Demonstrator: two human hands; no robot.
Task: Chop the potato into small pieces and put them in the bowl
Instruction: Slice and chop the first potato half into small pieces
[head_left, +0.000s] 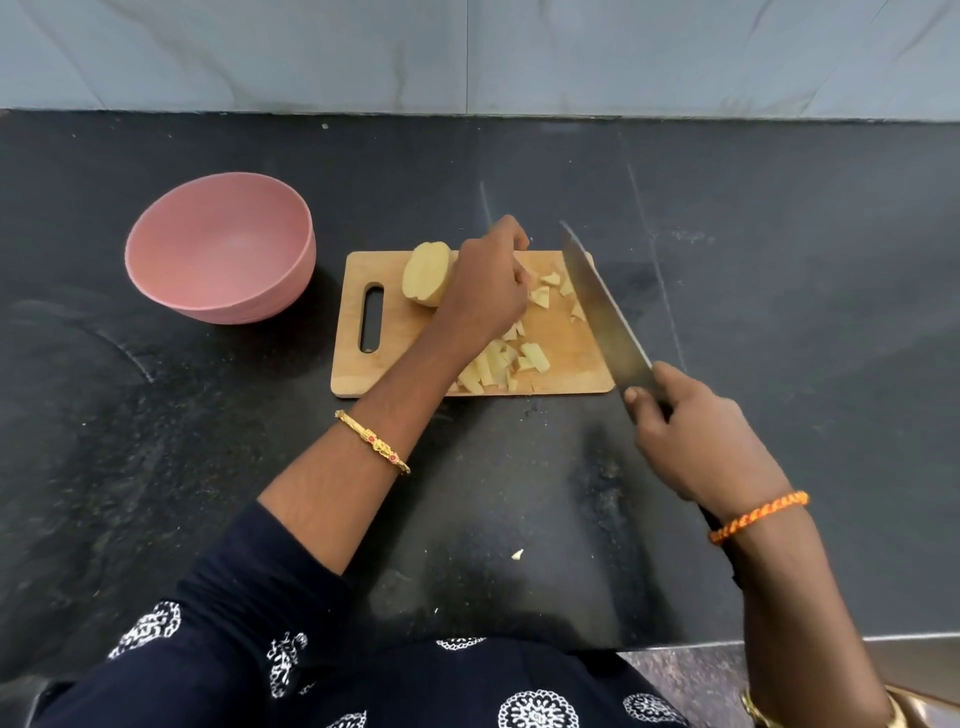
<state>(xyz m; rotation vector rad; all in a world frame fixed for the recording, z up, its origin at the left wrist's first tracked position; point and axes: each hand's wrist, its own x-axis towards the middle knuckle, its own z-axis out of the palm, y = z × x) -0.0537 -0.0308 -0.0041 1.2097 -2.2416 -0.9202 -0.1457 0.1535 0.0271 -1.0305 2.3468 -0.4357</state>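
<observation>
A wooden cutting board (395, 364) lies on the black counter. On its far left part sits a large uncut chunk of peeled potato (425, 275). My left hand (485, 291) is just right of that chunk, fingers curled down onto a small potato piece; what lies under the palm is hidden. Several chopped potato pieces (498, 364) lie scattered on the board's near and right parts. My right hand (696, 431) grips the handle of a large knife (597, 306), whose blade slants over the board's right edge. The pink bowl (234, 306) stands empty to the left of the board.
One stray potato bit (517, 554) lies on the black counter (208, 441) near my body. A grey wall (467, 52) runs along the back. The counter's front edge (779, 642) shows at the lower right.
</observation>
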